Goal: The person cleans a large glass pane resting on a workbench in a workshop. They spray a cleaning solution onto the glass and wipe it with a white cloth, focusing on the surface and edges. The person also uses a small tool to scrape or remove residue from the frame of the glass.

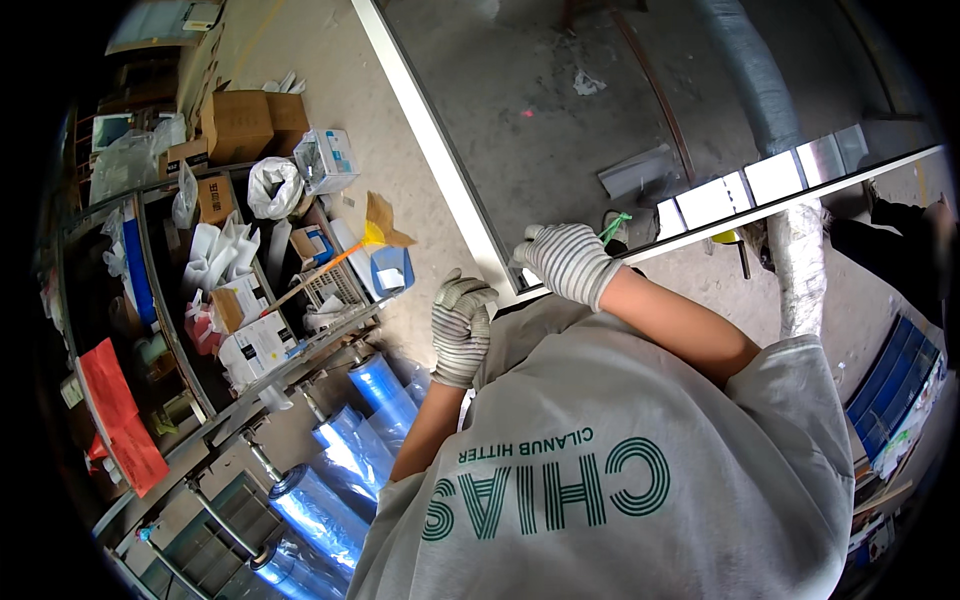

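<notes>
A large dark glass pane [540,130] in a narrow white frame [440,155] stretches out before me. My right hand [570,262], in a white and grey striped glove, lies over the frame's near left corner. Its fingers are bent and pressed together, and whatever they grip is hidden. Just left of that corner, my left hand [463,330] is raised in a similar glove, its fingers curled in. I cannot see whether anything is inside it. Beyond my right wrist a small green strip [614,228] shows against the glass.
On my left, a metal rack [225,420] carries cartons, white bags and a yellow brush [378,225]. Rolls of blue-tinted film [320,505] hang below it. A silvery wrapped tube [800,270] stands at right, near a person in dark clothes [890,245]. Blue panels [893,385] lean farther right.
</notes>
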`<act>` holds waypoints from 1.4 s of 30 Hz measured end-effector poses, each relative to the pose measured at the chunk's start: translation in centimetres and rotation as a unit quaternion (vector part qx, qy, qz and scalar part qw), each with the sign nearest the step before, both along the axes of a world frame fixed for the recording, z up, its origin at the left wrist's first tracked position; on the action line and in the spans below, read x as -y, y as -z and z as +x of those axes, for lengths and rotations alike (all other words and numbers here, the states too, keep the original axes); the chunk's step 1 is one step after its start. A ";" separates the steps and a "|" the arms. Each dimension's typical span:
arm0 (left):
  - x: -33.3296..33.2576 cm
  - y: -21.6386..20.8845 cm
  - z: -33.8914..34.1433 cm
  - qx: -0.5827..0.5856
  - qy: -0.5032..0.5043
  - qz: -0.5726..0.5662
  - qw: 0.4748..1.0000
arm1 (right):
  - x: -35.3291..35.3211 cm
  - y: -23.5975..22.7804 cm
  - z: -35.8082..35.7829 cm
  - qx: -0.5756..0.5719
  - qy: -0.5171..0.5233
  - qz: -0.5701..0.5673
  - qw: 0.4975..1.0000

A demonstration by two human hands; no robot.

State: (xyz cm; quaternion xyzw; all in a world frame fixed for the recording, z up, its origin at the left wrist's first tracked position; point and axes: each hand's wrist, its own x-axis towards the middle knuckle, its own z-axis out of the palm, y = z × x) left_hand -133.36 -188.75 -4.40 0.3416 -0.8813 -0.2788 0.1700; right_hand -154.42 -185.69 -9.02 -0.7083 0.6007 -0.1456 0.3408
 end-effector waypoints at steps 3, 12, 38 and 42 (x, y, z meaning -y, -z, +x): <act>-0.4 0.1 0.2 0.003 -0.022 0.000 1.000 | 1.2 0.2 -0.1 0.012 0.067 -0.047 0.997; -2.6 0.6 0.9 0.005 -0.068 -0.007 0.998 | 1.0 0.5 -0.6 0.005 -0.040 -0.050 0.998; 4.1 3.1 -4.4 0.188 0.260 -0.174 0.931 | -1.6 0.7 -4.5 0.077 0.131 -0.044 0.987; 1.9 2.8 -3.4 0.056 0.167 -0.033 0.984 | -0.2 -0.6 -3.0 0.029 0.087 -0.006 0.996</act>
